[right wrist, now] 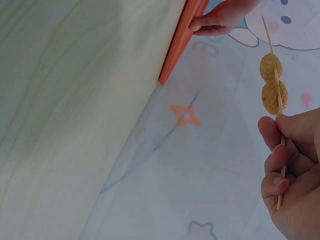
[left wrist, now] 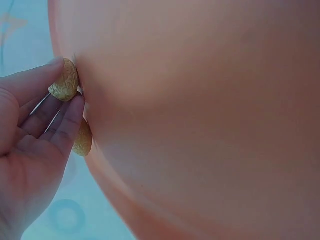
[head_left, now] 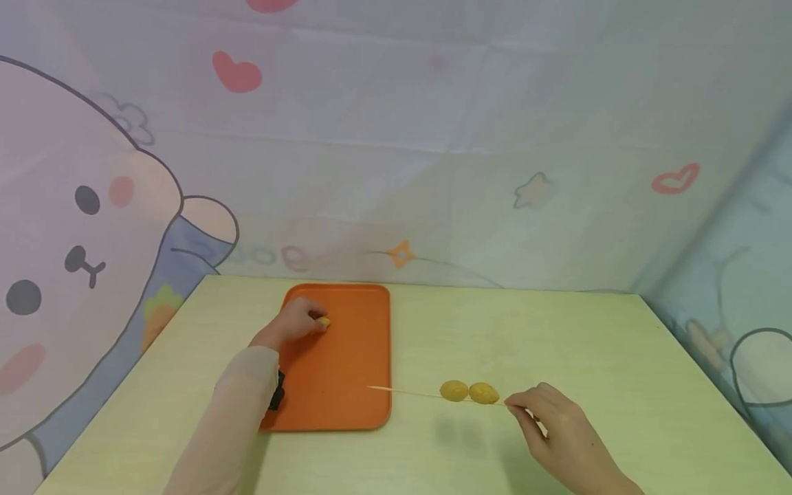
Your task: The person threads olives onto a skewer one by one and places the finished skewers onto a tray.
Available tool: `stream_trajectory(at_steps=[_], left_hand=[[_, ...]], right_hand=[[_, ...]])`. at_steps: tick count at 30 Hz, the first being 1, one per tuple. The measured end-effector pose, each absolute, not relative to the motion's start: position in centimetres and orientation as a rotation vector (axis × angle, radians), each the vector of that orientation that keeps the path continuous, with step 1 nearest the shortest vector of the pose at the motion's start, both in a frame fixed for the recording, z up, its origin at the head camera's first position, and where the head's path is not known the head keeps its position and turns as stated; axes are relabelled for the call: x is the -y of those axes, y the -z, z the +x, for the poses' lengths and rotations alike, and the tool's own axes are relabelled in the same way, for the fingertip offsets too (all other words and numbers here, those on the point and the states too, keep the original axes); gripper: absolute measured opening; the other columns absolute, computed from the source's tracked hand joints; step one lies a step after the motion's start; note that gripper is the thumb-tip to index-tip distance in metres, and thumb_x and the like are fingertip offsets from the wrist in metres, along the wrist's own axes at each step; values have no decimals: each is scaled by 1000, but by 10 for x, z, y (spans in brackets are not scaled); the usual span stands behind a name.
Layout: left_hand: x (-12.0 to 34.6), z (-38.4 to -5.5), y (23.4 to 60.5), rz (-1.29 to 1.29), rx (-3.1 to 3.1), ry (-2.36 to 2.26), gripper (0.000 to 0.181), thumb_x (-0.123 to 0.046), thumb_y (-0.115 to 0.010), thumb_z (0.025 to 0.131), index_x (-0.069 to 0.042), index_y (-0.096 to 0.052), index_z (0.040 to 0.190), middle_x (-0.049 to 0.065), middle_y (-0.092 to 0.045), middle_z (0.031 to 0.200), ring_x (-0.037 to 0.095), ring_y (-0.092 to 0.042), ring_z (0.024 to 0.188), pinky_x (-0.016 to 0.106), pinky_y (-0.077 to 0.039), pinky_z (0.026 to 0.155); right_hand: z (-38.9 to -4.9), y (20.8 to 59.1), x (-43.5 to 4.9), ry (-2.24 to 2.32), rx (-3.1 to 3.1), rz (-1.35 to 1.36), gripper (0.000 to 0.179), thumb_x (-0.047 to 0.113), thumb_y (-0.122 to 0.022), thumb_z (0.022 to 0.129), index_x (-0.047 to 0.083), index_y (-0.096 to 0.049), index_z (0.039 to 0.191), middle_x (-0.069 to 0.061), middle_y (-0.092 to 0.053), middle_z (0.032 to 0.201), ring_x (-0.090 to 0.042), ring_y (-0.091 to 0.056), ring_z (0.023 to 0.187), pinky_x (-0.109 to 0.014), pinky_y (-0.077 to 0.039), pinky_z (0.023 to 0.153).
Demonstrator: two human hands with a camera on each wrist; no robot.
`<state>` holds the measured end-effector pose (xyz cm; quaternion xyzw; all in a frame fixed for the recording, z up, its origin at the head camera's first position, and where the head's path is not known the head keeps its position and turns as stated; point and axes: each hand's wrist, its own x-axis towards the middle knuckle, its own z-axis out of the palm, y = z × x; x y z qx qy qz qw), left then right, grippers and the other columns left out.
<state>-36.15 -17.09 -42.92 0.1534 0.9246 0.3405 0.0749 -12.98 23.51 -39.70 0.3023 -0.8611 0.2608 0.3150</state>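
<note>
My right hand (head_left: 557, 427) holds a thin wooden skewer (head_left: 408, 392) near one end, its pointed tip toward the left. Two yellow-brown oval balls (head_left: 469, 392) sit side by side on the skewer, close to my fingers. In the right wrist view, the lower part of the skewer (right wrist: 280, 200) runs behind my curled fingers. Over the orange tray (head_left: 346, 357), my left hand (head_left: 297, 318) pinches a single wrinkled ball (left wrist: 66, 85) between thumb and fingers. A second ball (left wrist: 83, 140) lies at the tray's surface just beyond those fingers, partly hidden by them.
The tray lies on the left half of a pale wooden table (head_left: 526, 330). Behind the table hangs a printed cloth (head_left: 396, 137) with hearts and a bear. A black wrist strap (head_left: 278, 392) shows beside the left sleeve (head_left: 229, 419).
</note>
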Motion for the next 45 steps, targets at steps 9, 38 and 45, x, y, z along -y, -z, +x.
stream_trajectory(at_steps=[9,38,45], left_hand=[[173,-355,418,457,-2722,-1055,39,-10,-63,93,8,-58,127,24,-60,125,37,-56,113,47,-48,95],[158,-314,378,735,-2657,-1026,31,-15,-65,93,5,-67,117,16,-68,112,30,-64,104,42,-54,86],[159,-299,377,863,-2599,-1029,31,-15,-63,94,8,-66,115,19,-68,112,32,-64,105,43,-54,87]], right_hand=[[-130,394,-236,-671,2274,807,20,-5,-72,81,12,-69,91,11,-60,80,2,-46,69,-6,-37,56],[-133,390,-231,-698,2229,829,39,36,-42,101,11,-69,89,10,-60,80,2,-45,68,-5,-36,55],[-134,392,-231,-710,2183,858,43,38,-38,101,11,-69,90,10,-60,80,0,-47,69,-5,-35,55]])
